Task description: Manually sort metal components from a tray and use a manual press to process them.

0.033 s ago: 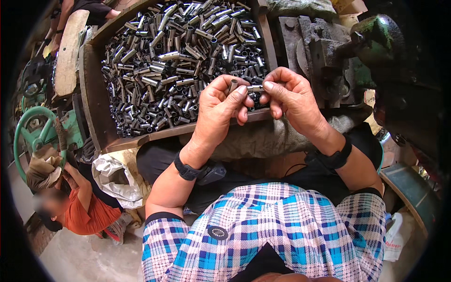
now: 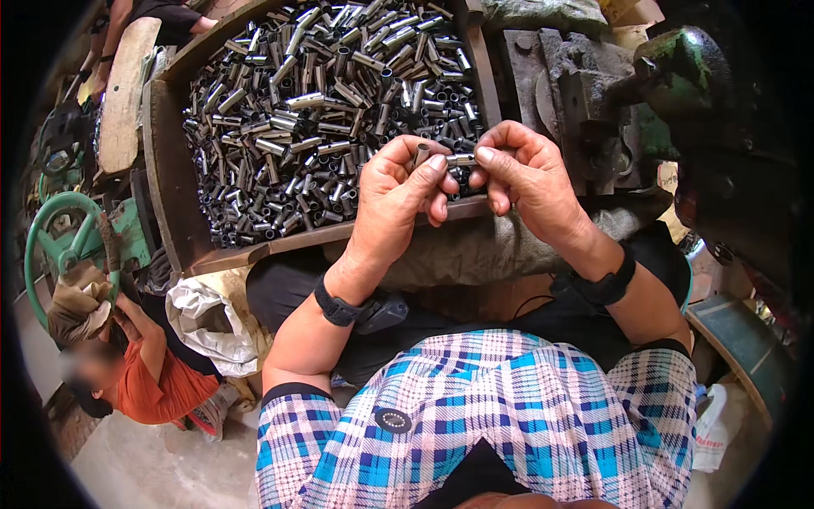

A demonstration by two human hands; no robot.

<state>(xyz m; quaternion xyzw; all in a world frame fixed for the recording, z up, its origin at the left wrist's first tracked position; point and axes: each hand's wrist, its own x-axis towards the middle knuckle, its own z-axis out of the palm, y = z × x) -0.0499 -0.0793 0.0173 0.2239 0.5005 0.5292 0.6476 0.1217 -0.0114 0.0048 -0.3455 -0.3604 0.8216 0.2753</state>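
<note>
On the left, a co-worker in an orange shirt [image 2: 174, 382] sits by a green handwheel [image 2: 75, 242]. Next, a brown tray [image 2: 254, 256] brims with metal tubes [image 2: 297, 119]; above its near edge, left hand [image 2: 392, 191] and right hand [image 2: 530, 174] pinch one small tube [image 2: 460, 159] between them.

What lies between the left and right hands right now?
In the head view, a short metal tube bridges the left hand and the right hand; loose tubes show beyond it.

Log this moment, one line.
left hand: pinching metal tube | right hand: pinching its other end | open bin: heaped with similar tubes
</note>
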